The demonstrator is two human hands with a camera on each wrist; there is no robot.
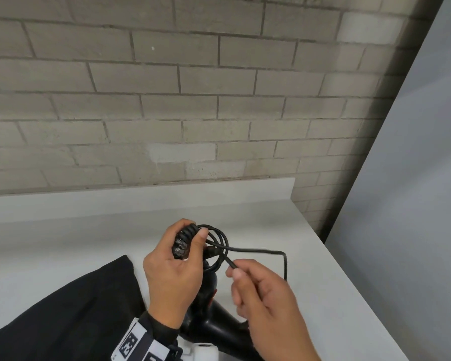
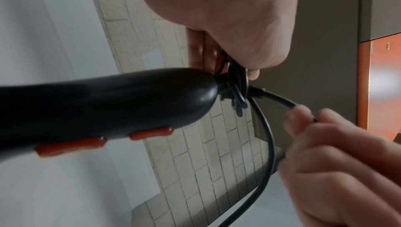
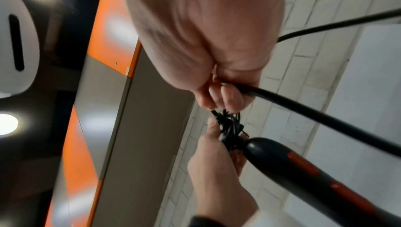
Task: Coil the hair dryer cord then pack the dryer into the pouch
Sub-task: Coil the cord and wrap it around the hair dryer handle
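Observation:
A black hair dryer (image 1: 214, 319) with red switches (image 2: 71, 146) lies on the white counter (image 1: 76, 235), its handle (image 2: 108, 104) pointing away from me. My left hand (image 1: 175, 267) grips several loops of the black cord (image 1: 219, 243) just beyond the handle's end. My right hand (image 1: 261, 290) pinches the loose cord (image 1: 231, 264) between thumb and fingers. From there the free length (image 1: 271, 252) bends across the counter to the right. The black pouch (image 1: 71, 311) lies flat at the left, partly under my left forearm.
A grey brick wall (image 1: 193, 100) rises behind the counter's raised back lip. The counter's right edge (image 1: 349, 282) drops off beside a pale wall panel. Orange and grey cabinet panels (image 3: 104, 59) show in the wrist views.

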